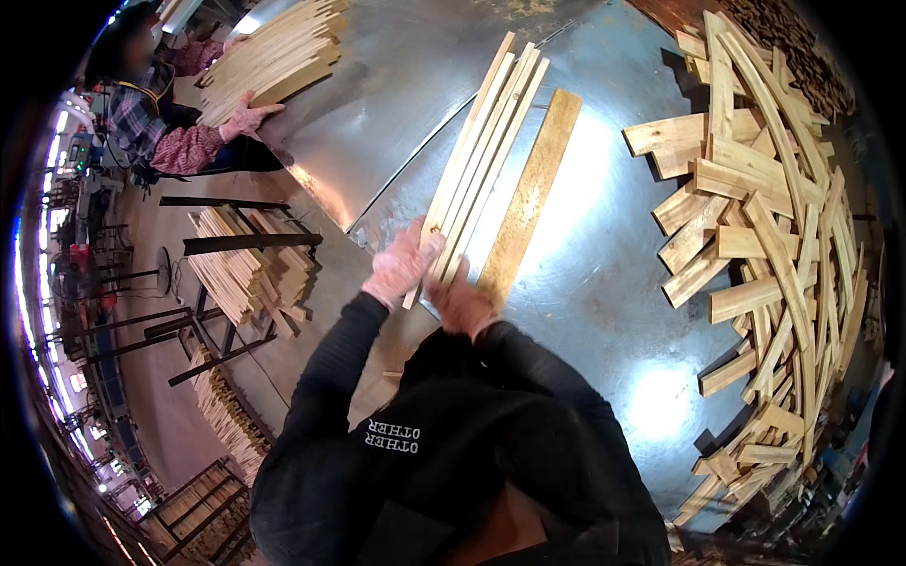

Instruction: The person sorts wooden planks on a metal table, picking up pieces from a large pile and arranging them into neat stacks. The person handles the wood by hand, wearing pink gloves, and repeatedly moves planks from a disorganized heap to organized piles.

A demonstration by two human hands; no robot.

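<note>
Several long, narrow wooden strips (489,123) lie side by side on the metal tabletop (604,283), their near ends toward me. My left hand (401,264), in a pale pink glove, is closed around the near part of the strips from the left. Close beside it, my right hand (462,300), also gloved and slightly blurred, grips the near ends from the right; its fingertips are partly hidden. A wider, darker wooden board (533,193) lies separately just right of the strips, its near end beside my right hand.
A heap of loose boards (755,217) covers the table's right side. At the far left a co-worker (142,123) in a plaid shirt and gloves stands by stacked strips (274,57). More strips (236,264) rest on a black metal rack (250,243) at left. A seam (411,165) crosses the tabletop.
</note>
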